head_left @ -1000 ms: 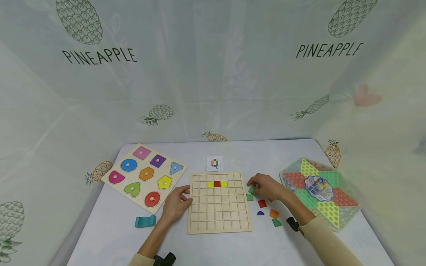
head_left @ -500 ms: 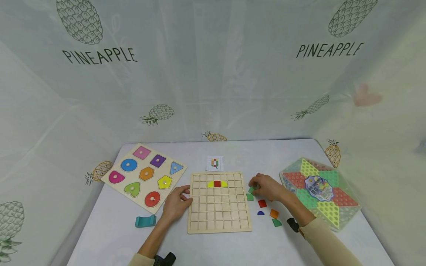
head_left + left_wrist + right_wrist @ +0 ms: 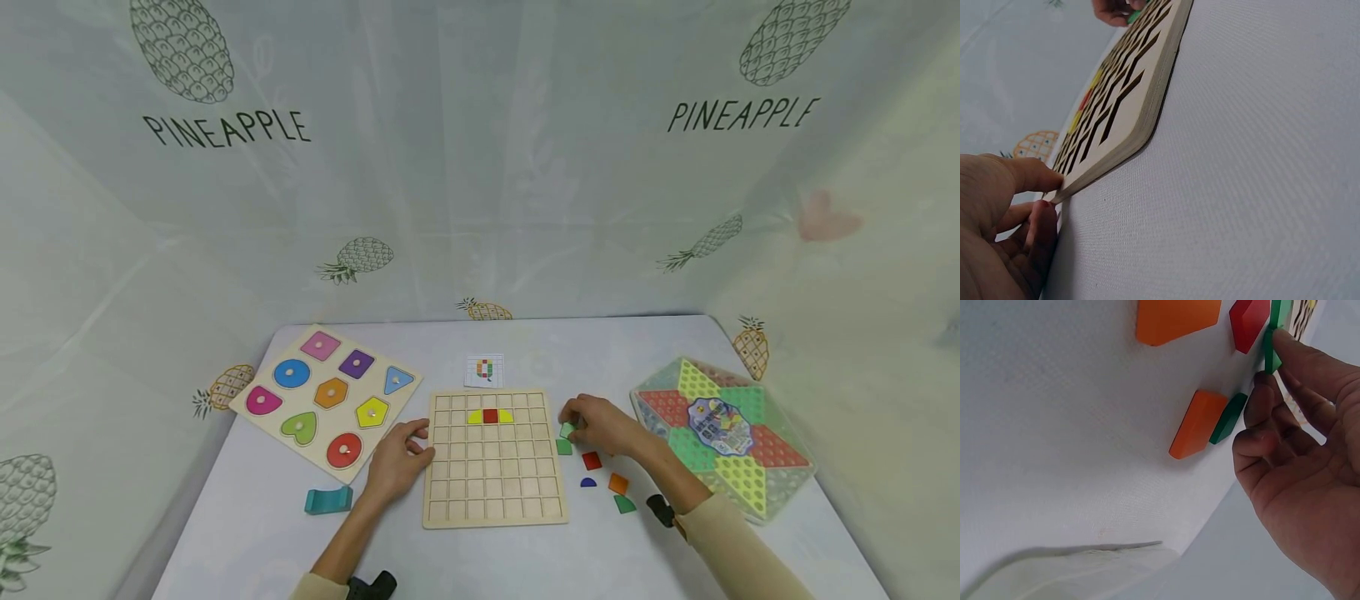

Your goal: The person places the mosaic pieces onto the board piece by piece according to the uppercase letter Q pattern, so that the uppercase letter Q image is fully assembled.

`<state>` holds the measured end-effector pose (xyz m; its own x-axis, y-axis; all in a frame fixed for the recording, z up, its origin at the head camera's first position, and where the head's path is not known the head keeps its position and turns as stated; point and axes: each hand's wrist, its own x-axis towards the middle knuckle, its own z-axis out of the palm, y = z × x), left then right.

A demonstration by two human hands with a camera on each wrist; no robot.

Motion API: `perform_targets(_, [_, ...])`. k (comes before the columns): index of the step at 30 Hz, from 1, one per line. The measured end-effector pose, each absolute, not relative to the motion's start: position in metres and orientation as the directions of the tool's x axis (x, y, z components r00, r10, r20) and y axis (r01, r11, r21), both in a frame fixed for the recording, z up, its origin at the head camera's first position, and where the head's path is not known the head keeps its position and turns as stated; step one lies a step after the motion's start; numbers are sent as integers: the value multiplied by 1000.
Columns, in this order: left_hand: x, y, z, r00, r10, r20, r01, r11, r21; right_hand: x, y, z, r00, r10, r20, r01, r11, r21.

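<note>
A wooden grid board (image 3: 495,492) lies mid-table, with a red square tile (image 3: 490,416) between two yellow pieces, one of them a yellow quarter-round tile (image 3: 506,417), in an upper row. My left hand (image 3: 397,458) rests its thumb and a finger against the board's left edge, the tips spaced apart, as the left wrist view also shows near a board corner. Right of the board, my right hand (image 3: 603,423) pinches a green tile (image 3: 1270,353) between thumb and finger. Another green tile (image 3: 564,447) lies just below it, close to the board.
Loose red (image 3: 592,461), blue (image 3: 588,482) and orange tiles (image 3: 618,483) lie below the right hand. A pattern card (image 3: 484,372) stands behind the board. To the left are a shape puzzle (image 3: 315,425) and a teal block (image 3: 328,500); a hexagonal game box (image 3: 720,433) sits right.
My right fingers have shifted very slightly, and the green tile at their tips shows a lighter face. My left hand and the board keep their places.
</note>
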<state>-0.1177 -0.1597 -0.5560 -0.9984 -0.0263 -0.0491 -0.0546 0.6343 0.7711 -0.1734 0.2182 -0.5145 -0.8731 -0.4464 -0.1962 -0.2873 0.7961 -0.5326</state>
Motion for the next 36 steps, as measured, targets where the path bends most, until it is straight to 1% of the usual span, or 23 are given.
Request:
perform_targets(8, [-118,-159,-557,-999,-27,-44,-52,636,770,-173,216,-514,-876,-424,-232,-240,799,-552])
perform_targets(14, [-117,-159,-556,-999,-25,-44,-50,635,771,-172,216,-516,-877,-418,-235,-229,796,-560])
perform_targets(26, [-116,-159,-554,-999,-30,-40,-49,635,771,-172,217,-511,-864,-469,-185,-278,750,-600])
perform_targets(32, [-117,-160,-556,-999,-27,-33,-42,638,769,-174,215,-510,-872,-467,-150,-292,739,-607])
perform_targets(36, [-117,-160,-556,-999,-27,-32,-42,638,769,-176,209,-507,-874,-473,-113,-291,695,-657])
